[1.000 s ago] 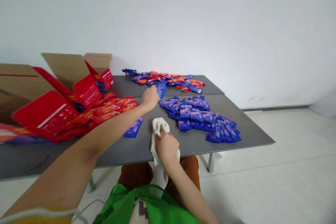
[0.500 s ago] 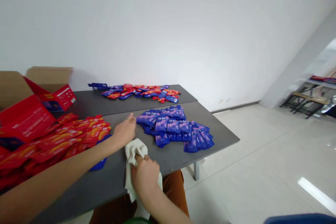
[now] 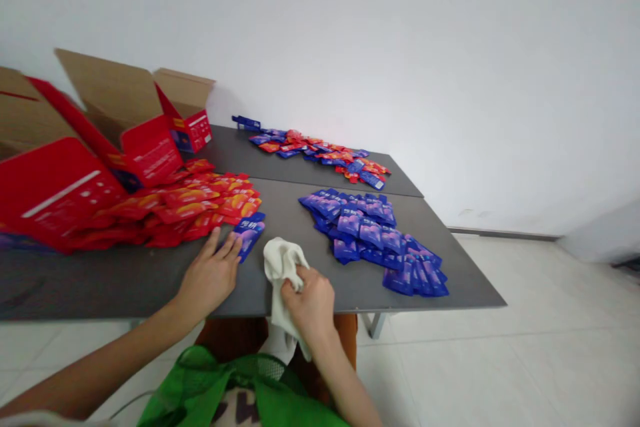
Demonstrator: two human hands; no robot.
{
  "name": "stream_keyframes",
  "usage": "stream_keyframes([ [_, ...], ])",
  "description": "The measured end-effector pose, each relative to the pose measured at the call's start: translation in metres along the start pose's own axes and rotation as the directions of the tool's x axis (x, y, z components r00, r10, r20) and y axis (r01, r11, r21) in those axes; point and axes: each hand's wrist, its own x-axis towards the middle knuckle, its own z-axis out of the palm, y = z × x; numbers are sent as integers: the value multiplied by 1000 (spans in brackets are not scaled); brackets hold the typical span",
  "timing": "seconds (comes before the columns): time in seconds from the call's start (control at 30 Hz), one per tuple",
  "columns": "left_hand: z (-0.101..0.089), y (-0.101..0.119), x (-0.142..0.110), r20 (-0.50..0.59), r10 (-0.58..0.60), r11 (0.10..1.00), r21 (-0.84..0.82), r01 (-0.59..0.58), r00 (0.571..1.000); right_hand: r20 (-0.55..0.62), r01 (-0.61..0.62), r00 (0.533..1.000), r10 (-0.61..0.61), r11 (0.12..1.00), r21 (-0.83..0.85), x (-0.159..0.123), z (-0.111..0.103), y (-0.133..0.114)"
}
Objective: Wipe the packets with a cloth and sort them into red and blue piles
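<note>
My left hand (image 3: 213, 275) lies over the table with its fingers stretched out. Its fingertips reach the near edge of a single blue pouch (image 3: 249, 233); whether they press on it I cannot tell. A white cloth (image 3: 284, 257) is bunched in my right hand (image 3: 314, 300), which is closed around it at the table's front edge. Part of the cloth hangs down over that edge. Left of the single pouch is a heap of red pouches (image 3: 193, 203). A pile of blue pouches (image 3: 370, 233) lies to the right of the cloth.
Open red cardboard boxes (image 3: 150, 150) stand at the left of the dark table (image 3: 280, 203). Mixed red and blue pouches (image 3: 320, 150) lie along the back, near the white wall (image 3: 400, 47). The table's right edge drops to a tiled floor (image 3: 525, 287).
My left hand has moved away from the blue pile, back left to the single blue pouch. My right hand still grips the cloth. The view has turned left, showing more of the boxes.
</note>
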Motion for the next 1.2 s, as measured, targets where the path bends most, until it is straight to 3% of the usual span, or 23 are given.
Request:
stream_keyframes([
  [0.17,-9,16,-11,179,-23,996,92,7,983,-116,10,993,9,986,166,9,-5,6],
  [0.27,-26,19,-10,287,59,995,58,-79,956,-97,21,995,-6,988,154,18,0,1],
  [0.37,-46,17,-11,352,172,984,-19,-176,920,-69,118,991,-115,992,42,31,8,-14],
  [0.47,-63,13,-13,349,211,977,-74,-197,913,19,262,965,-261,959,-112,45,18,-35],
  [0.6,-75,4,-11,382,232,973,-74,-220,895,262,471,871,-415,857,-209,66,37,-59],
  [0.67,-76,0,-8,397,238,971,-91,-220,886,361,493,848,-388,827,-269,80,46,-66],
  [0.73,-75,0,-8,421,238,971,-117,-208,875,401,454,863,-307,818,-352,95,53,-70],
  [0.83,-70,7,-10,480,224,975,-97,-202,848,375,373,903,-209,814,-445,118,56,-71],
  [0.93,-66,14,-17,522,191,980,-60,-188,831,374,370,905,-202,809,-456,128,53,-70],
  [1.03,-64,11,-25,517,211,976,-68,-206,830,434,447,862,-262,796,-407,119,50,-67],
  [1.13,-63,2,-30,497,265,962,-85,-258,826,502,561,785,-363,760,-328,105,49,-63],
  [1.2,-64,-1,-31,495,282,957,-78,-281,822,500,584,773,-391,745,-321,102,49,-63],
])
